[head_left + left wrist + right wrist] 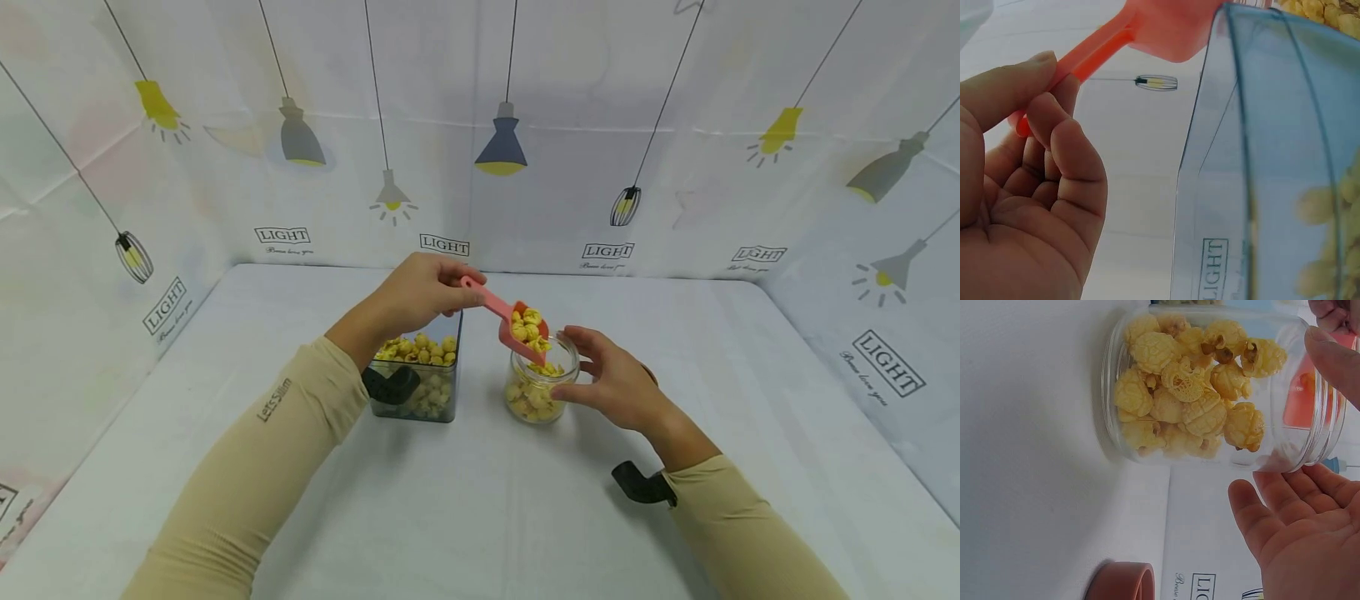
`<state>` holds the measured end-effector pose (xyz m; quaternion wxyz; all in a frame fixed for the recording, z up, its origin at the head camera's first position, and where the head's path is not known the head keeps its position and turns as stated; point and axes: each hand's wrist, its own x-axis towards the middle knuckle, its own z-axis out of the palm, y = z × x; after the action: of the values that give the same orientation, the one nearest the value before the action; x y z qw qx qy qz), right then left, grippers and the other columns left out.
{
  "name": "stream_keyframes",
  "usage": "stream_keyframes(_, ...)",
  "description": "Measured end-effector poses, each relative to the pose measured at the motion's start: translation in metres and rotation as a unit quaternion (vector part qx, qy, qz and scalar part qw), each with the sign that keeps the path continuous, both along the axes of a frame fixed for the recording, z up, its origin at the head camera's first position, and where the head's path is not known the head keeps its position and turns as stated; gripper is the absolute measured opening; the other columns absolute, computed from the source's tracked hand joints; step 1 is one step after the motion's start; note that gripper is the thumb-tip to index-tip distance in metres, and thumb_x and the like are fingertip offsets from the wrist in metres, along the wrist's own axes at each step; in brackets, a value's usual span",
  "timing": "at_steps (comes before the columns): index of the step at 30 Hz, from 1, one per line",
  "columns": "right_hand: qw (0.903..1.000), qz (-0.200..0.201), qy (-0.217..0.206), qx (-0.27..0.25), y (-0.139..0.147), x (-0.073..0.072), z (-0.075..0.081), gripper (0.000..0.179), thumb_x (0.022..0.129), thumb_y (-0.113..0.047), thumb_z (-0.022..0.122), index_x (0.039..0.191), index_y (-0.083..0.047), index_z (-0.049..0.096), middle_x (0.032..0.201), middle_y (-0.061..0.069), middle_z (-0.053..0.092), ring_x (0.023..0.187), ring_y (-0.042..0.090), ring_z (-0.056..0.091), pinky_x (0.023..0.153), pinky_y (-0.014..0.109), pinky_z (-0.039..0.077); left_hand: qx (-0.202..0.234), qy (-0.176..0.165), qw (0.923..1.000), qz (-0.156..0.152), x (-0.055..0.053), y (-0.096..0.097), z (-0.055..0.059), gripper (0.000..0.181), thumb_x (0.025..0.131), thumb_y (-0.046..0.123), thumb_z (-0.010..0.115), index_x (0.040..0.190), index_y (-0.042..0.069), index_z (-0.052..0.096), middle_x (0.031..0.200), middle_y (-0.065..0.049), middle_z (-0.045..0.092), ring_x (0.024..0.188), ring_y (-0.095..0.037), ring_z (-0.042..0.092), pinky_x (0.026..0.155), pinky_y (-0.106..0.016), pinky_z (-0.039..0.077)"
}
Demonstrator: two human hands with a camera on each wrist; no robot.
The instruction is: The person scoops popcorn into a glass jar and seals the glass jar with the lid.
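My left hand (427, 293) pinches the handle of a pink scoop (495, 302) between thumb and fingers. Yellow popcorn (529, 327) fills the scoop, which tilts down to the right with its lip at the mouth of a clear glass jar (534, 410). Popcorn (1172, 394) lies inside this upright jar. Around its rim my right hand (618, 385) holds it, thumb on the near side and fingers on the far side. Beneath my left hand and wrist stands a clear bluish rectangular container (456, 392) of popcorn, partly hidden by them.
Low in the right wrist view is a reddish-brown round object (1121, 581), cut off by the frame. A white cloth (465, 517) covers the table. Behind it hangs a backdrop (555, 200) printed with lamps. Black wrist mounts (641, 483) jut from both sleeves.
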<state>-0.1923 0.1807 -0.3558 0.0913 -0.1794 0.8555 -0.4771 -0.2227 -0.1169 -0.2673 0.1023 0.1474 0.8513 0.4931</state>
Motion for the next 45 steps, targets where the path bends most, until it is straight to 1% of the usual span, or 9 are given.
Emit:
stream_keyframes(5, 1.0000, 0.000, -0.002, 0.001, 0.000, 0.000, 0.000, 0.090, 0.083, -0.026, 0.085, 0.152, -0.002, 0.032, 0.152, 0.017, 0.040, 0.135, 0.041, 0.044, 0.106, 0.052, 0.039, 0.000, 0.001, 1.0000, -0.010, 0.000, 0.002, 0.004, 0.030, 0.095, 0.022, 0.072, 0.123, 0.010, 0.070, 0.091, -0.009, 0.064, 0.080, -0.027, 0.054, 0.063, -0.031, 0.038)
stream_keyframes(8, 1.0000, 0.002, -0.002, 0.000, 0.000, 0.000, 0.000, 0.090, 0.083, -0.026, 0.085, 0.152, -0.002, 0.033, 0.152, 0.017, 0.040, 0.135, 0.040, 0.045, 0.106, 0.053, 0.039, -0.007, 0.005, 0.9999, -0.013, -0.001, 0.003, 0.006, 0.030, 0.095, 0.022, 0.072, 0.122, 0.011, 0.070, 0.092, -0.009, 0.065, 0.081, -0.028, 0.054, 0.064, -0.031, 0.038)
stream_keyframes(12, 1.0000, 0.004, 0.000, -0.001, 0.001, -0.001, -0.001, 0.090, 0.083, -0.026, 0.085, 0.152, -0.002, 0.033, 0.152, 0.017, 0.040, 0.134, 0.040, 0.046, 0.106, 0.053, 0.040, -0.018, 0.012, 0.9995, -0.021, -0.003, 0.005, 0.007, 0.030, 0.095, 0.024, 0.072, 0.122, 0.011, 0.070, 0.095, -0.008, 0.066, 0.081, -0.025, 0.054, 0.067, -0.032, 0.040)
stream_keyframes(17, 1.0000, 0.005, 0.000, -0.005, 0.001, -0.002, -0.002, 0.090, 0.083, -0.025, 0.085, 0.152, -0.002, 0.033, 0.152, 0.017, 0.040, 0.133, 0.040, 0.047, 0.105, 0.053, 0.040, -0.032, 0.015, 0.9989, -0.031, -0.003, 0.009, 0.010, 0.030, 0.095, 0.025, 0.072, 0.121, 0.011, 0.071, 0.095, -0.007, 0.066, 0.083, -0.024, 0.056, 0.070, -0.033, 0.043)
stream_keyframes(22, 0.9999, 0.009, 0.005, -0.009, 0.001, -0.003, -0.004, 0.089, 0.082, -0.023, 0.085, 0.151, -0.001, 0.034, 0.151, 0.016, 0.041, 0.134, 0.038, 0.046, 0.107, 0.053, 0.038, -0.045, 0.018, 0.9983, -0.031, -0.003, 0.012, 0.013, 0.030, 0.094, 0.026, 0.073, 0.120, 0.011, 0.071, 0.094, -0.007, 0.066, 0.084, -0.024, 0.057, 0.070, -0.033, 0.045)
stream_keyframes(28, 0.9998, 0.013, 0.010, -0.014, 0.002, -0.003, -0.003, 0.088, 0.082, -0.023, 0.085, 0.151, 0.000, 0.034, 0.151, 0.017, 0.041, 0.136, 0.036, 0.044, 0.108, 0.053, 0.037, -0.053, 0.020, 0.9980, -0.028, -0.003, 0.012, 0.014, 0.031, 0.094, 0.026, 0.072, 0.122, 0.010, 0.070, 0.096, -0.006, 0.066, 0.085, -0.024, 0.058, 0.070, -0.033, 0.045)
stream_keyframes(32, 0.9998, 0.012, 0.006, -0.012, 0.002, -0.002, -0.003, 0.088, 0.083, -0.023, 0.085, 0.151, -0.001, 0.034, 0.151, 0.017, 0.041, 0.134, 0.038, 0.046, 0.107, 0.053, 0.038, -0.049, 0.018, 0.9984, -0.022, -0.002, 0.009, 0.015, 0.031, 0.095, 0.026, 0.072, 0.122, 0.012, 0.070, 0.098, -0.005, 0.067, 0.086, -0.025, 0.057, 0.070, -0.033, 0.044)
stream_keyframes(40, 0.9997, 0.014, 0.005, -0.018, 0.001, -0.003, -0.003, 0.088, 0.083, -0.020, 0.084, 0.151, 0.000, 0.033, 0.151, 0.017, 0.041, 0.134, 0.040, 0.046, 0.106, 0.052, 0.040, -0.021, 0.018, 0.9996, -0.002, 0.001, 0.000, 0.018, 0.030, 0.094, 0.024, 0.072, 0.122, 0.012, 0.071, 0.098, -0.006, 0.068, 0.082, -0.025, 0.057, 0.066, -0.032, 0.041)
stream_keyframes(45, 0.9998, 0.010, 0.005, -0.014, 0.001, -0.003, -0.003, 0.087, 0.083, -0.021, 0.084, 0.151, 0.000, 0.033, 0.150, 0.017, 0.041, 0.133, 0.040, 0.047, 0.105, 0.053, 0.040, -0.002, 0.016, 0.9999, 0.003, 0.003, -0.007, 0.018, 0.029, 0.095, 0.024, 0.071, 0.121, 0.012, 0.071, 0.096, -0.008, 0.068, 0.082, -0.025, 0.057, 0.070, -0.034, 0.043)
